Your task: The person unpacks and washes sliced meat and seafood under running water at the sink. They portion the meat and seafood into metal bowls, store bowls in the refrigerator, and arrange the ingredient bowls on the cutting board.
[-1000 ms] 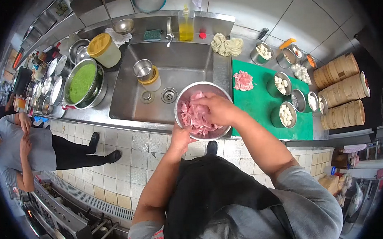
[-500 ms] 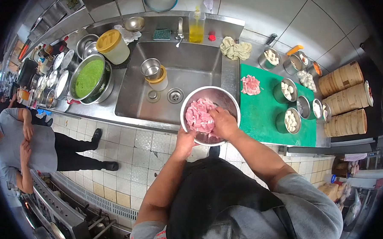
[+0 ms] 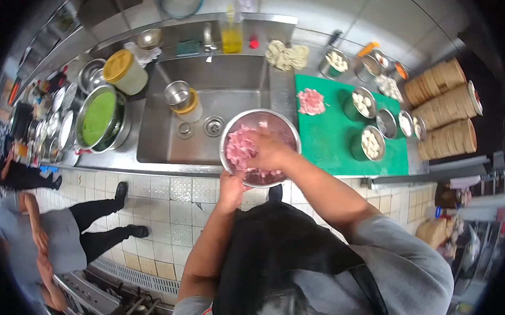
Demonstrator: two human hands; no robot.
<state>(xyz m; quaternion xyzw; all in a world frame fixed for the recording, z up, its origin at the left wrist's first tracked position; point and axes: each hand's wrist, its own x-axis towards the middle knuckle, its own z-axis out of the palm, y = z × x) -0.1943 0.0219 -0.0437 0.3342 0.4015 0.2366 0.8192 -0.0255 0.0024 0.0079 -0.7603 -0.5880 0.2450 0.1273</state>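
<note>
A steel mixing bowl (image 3: 289,128) tilts at the sink's front edge, holding pink raw meat slices (image 3: 241,147). My left hand (image 3: 232,191) grips its near-left rim, the thumb on the outside and the other fingers partly hidden beneath. Inside the bowl, my right hand (image 3: 273,152) is pressed among the slices, its fingers smeared by motion and partly covered. Small bits of meat lie along the bowl's inner wall. To the right, a flat pile of the same meat (image 3: 311,101) rests on a green cutting board (image 3: 325,137).
Steel cups of white pieces (image 3: 371,144) stand on the board, near bamboo steamers (image 3: 445,112). In the sink (image 3: 238,85) sits a yellow-lidded tub (image 3: 191,110). A bowl of green liquid (image 3: 98,119) is at left. Another person (image 3: 47,231) stands on the left.
The whole scene has shifted left as the camera turned. My right hand has moved farther into the meat, now blurred, and the slices are spread differently. My left hand still holds the rim.
</note>
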